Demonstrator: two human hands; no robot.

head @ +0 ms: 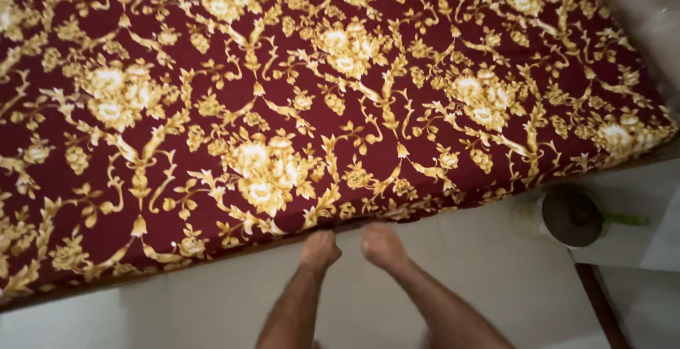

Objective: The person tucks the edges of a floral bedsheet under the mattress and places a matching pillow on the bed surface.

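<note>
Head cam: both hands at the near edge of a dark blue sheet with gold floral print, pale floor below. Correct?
Not quite. In the head view the sheet is dark red, maroon, not dark blue. The rest holds: the print is gold floral, the left hand and right hand are both at its near edge, fingers curled, and the floor below is pale.

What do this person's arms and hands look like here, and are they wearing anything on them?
Both forearms are bare: no sleeves, gloves, watch or bracelets show. The left hand and right hand look rounded and slightly blurred in the head view, fingers hidden, so rings cannot be told. The arms narrow toward the wrists, rising from the bottom edge of the picture.
</note>
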